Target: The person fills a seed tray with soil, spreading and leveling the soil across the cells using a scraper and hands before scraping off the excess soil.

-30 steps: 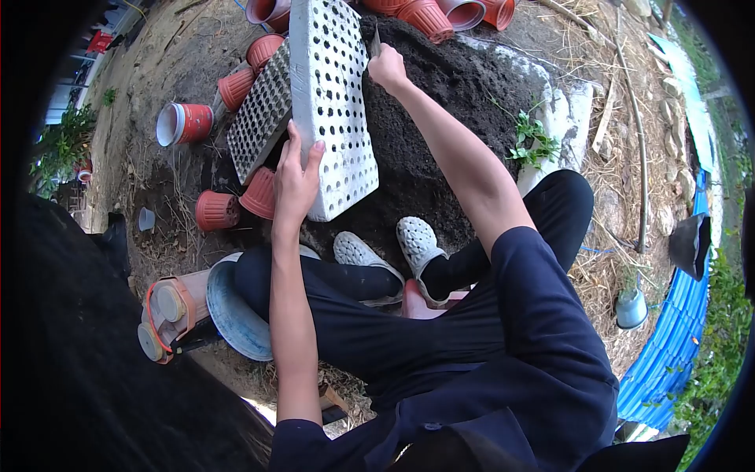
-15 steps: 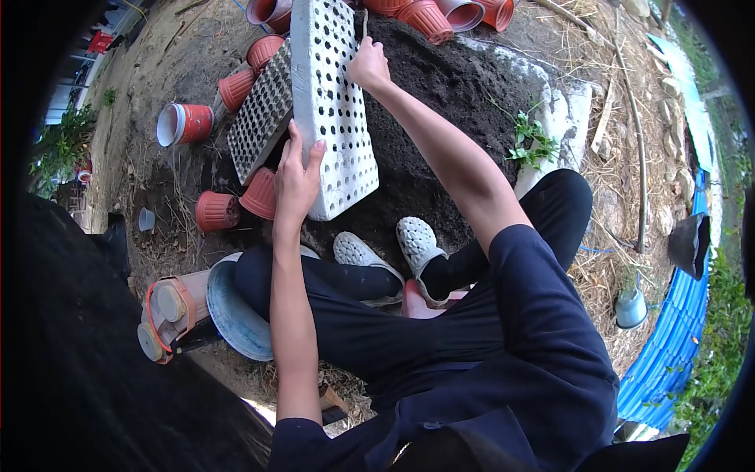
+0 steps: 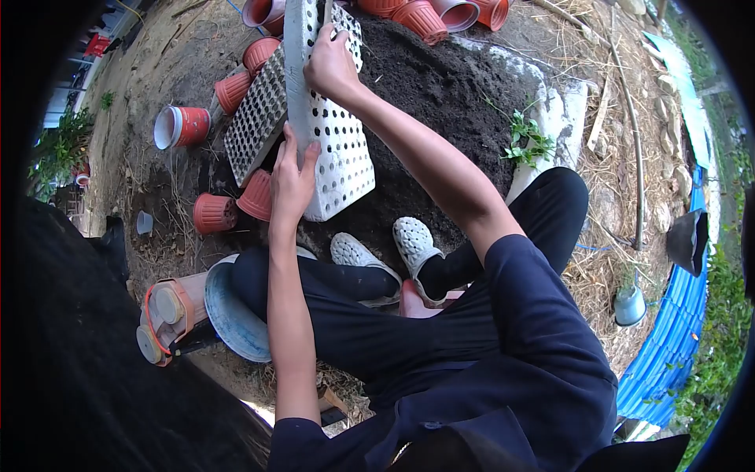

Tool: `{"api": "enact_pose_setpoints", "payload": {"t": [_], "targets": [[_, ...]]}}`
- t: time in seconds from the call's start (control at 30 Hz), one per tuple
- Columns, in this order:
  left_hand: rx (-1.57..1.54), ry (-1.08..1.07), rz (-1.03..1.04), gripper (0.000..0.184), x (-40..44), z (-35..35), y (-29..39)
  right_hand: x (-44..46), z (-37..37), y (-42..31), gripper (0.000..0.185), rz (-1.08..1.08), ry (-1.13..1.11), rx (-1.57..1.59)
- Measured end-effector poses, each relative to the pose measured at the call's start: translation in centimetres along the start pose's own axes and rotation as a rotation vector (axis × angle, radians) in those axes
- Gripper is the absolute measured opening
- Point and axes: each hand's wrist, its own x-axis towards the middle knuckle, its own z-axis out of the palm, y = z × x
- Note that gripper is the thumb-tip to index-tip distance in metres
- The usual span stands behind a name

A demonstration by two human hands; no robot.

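Note:
A white foam seedling tray [image 3: 344,161] full of round holes stands tilted up in front of me. My left hand [image 3: 292,185] grips its near left edge, thumb on the holed face and fingers along the side. My right hand [image 3: 332,67] is closed around a thin stick [image 3: 328,11] over the upper part of that face; the stick's far end runs out of view. Behind and left of it leans a second holed tray [image 3: 253,126], darkened with soil. Dark soil [image 3: 440,102] is heaped on the right.
Terracotta-coloured plastic pots [image 3: 214,214] lie around the trays, with more at the top. A red tin [image 3: 189,126] lies at left. Beside my leg are a blue-grey basin [image 3: 236,315] and a lidded container [image 3: 177,303]. A leafy plant [image 3: 528,140] borders the soil.
My right hand has moved left with the stick, from the tray's right edge to over its face near the left edge. My left hand keeps its grip on the tray.

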Motion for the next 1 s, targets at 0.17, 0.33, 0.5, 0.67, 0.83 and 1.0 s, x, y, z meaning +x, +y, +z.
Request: {"api": "enact_pose_setpoints", "payload": {"t": [0.17, 0.33, 0.5, 0.67, 0.83, 1.0], "targets": [[-0.005, 0.004, 0.0, 0.084, 0.0, 0.0, 0.3, 0.0, 0.2, 0.0, 0.078, -0.152, 0.069, -0.08], [0.002, 0.016, 0.004, 0.083, 0.0, 0.1, 0.4, 0.8, 0.1, 0.4, 0.074, -0.174, 0.072, -0.138], [-0.005, 0.011, 0.0, 0.083, 0.0, 0.2, 0.3, 0.6, -0.1, 0.3, 0.069, -0.189, 0.07, -0.161], [0.008, 0.011, 0.005, 0.084, 0.1, 0.1, 0.5, -2.5, 0.4, 0.0, 0.063, -0.262, 0.129, -0.207], [0.015, 0.009, 0.027, 0.085, 0.1, 0.1, 0.6, -4.4, 0.7, 0.3, 0.07, -0.243, 0.114, -0.192], [0.008, 0.019, 0.017, 0.083, 0.2, 0.1, 0.6, -7.4, -0.2, 1.2, 0.072, -0.259, 0.103, -0.218]]}}
